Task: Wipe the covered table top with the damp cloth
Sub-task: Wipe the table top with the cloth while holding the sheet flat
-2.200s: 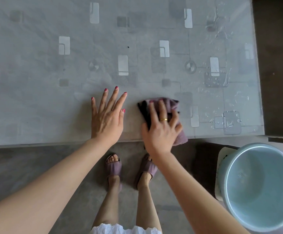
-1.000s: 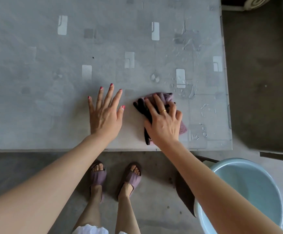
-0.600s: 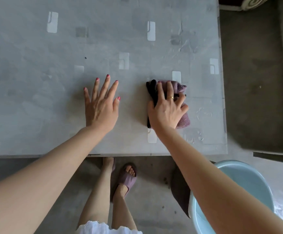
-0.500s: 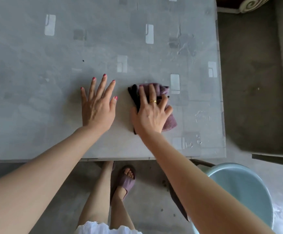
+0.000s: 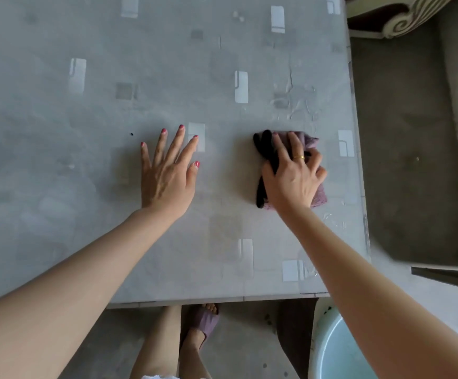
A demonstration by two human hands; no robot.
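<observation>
While pressing the cloth (image 5: pixel 319 196), right hand (image 5: pixel 293 177) on table (image 5: pixel 86 132).

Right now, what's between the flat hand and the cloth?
Only bare table cover lies between the left hand and the cloth in the head view.

Head camera looks steeply down (close, wide-angle) over the table top (image 5: pixel 58 119).
</observation>
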